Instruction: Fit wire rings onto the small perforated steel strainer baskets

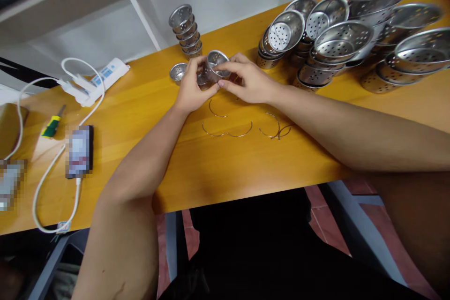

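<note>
Table (147,103) carried heaped perforated steel baskets (351,42) at far right, within reach. Left hand (191,88) and right hand (248,82) both had fingers closed on one small strainer cup (216,65), tilted over the table for access; wire handles (228,126) lay just below.

Strainer-strewn wooden table (158,117), wire handles (242,129)

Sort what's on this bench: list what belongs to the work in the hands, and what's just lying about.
Belongs to the work:
- perforated steel cup, held by left hand and right hand
- wire half-rings
- stack of small cups
- single cup
- piled strainer baskets

Lying about:
- power strip
- white cable
- phone
- screwdriver
</note>
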The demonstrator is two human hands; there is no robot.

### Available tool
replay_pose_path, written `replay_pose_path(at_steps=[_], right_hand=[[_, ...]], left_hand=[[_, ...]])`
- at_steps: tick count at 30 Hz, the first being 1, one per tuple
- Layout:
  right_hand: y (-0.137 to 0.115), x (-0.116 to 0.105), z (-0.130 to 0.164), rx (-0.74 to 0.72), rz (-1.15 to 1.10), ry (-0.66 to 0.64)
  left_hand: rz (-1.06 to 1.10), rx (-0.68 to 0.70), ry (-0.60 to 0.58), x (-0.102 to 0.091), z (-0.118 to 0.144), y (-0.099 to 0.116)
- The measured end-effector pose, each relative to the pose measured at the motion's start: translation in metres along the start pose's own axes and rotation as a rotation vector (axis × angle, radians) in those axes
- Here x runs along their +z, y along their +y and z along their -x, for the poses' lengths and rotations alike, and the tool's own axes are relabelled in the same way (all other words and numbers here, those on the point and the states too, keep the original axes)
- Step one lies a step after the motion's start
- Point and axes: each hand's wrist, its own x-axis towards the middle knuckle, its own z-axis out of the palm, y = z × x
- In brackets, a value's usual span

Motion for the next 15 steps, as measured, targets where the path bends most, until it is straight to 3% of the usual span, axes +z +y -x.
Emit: replay_pose_path(at_steps=[15], right_hand=[[-0.0038,-0.0099,-0.0031,0.029,-0.006,0.007]], left_hand=[[-0.058,-0.015,0.018,-0.0040,-0.0011,0.0083]])
